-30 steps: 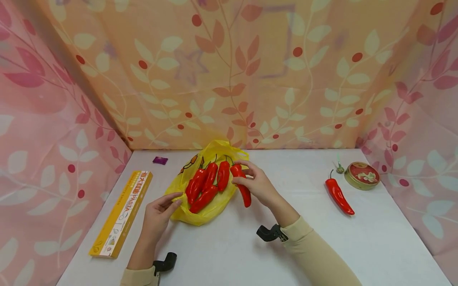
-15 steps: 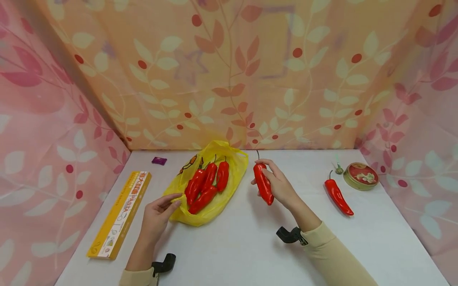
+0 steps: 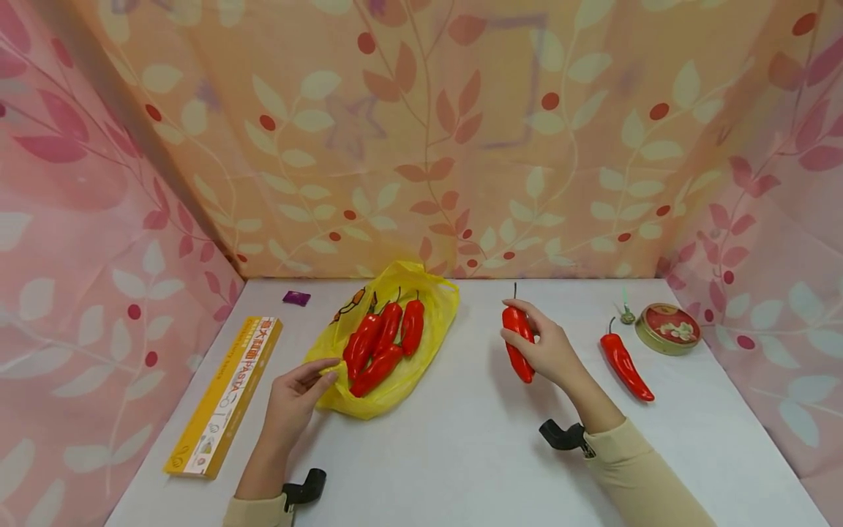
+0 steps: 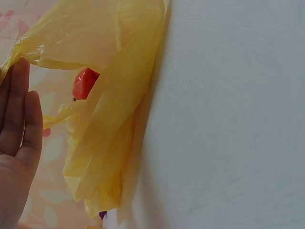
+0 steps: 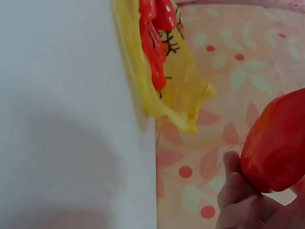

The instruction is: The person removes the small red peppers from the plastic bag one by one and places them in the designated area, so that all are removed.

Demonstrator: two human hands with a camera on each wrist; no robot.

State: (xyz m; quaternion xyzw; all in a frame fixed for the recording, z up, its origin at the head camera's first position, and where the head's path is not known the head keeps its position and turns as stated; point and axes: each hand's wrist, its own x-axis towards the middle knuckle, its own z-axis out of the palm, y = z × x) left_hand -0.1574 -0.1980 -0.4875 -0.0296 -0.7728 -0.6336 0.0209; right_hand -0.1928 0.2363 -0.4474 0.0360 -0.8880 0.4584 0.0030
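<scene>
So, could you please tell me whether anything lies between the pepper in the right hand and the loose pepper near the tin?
Nothing visible except the right hand itself, gripping the held pepper; past it, only white table shows before the loose pepper.

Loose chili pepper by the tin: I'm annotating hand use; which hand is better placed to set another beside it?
Probably the right hand: it holds a chili pepper nearer there; the left hand holds a yellow bag.
</scene>
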